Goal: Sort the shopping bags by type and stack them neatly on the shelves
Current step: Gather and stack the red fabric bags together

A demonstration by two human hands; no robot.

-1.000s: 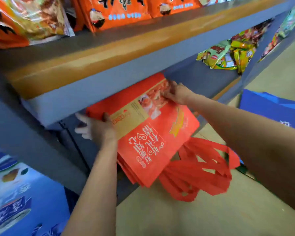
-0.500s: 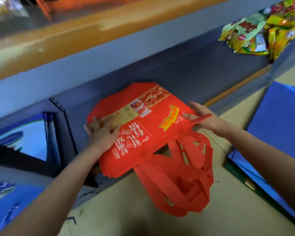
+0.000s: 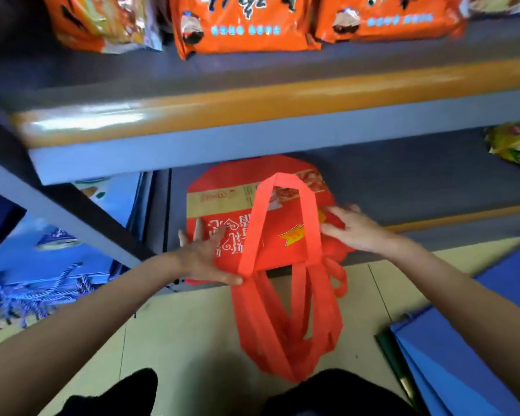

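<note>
Two hands on one stack of flat red fabric shopping bags (image 3: 282, 244): left hand (image 3: 204, 253) pressing flat with fingers spread, right hand (image 3: 354, 229) fingers curled on its edge; one handle loop (image 3: 279, 199) folded back between them.

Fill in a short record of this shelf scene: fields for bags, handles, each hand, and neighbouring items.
bags: red shopping bags stacked flat on the lower shelf
handles: one loop flipped onto the stack, others hang over the edge
left hand: flat on stack
right hand: at stack's right edge, grip unclear
neighbours: blue bags left, orange packets above
</note>
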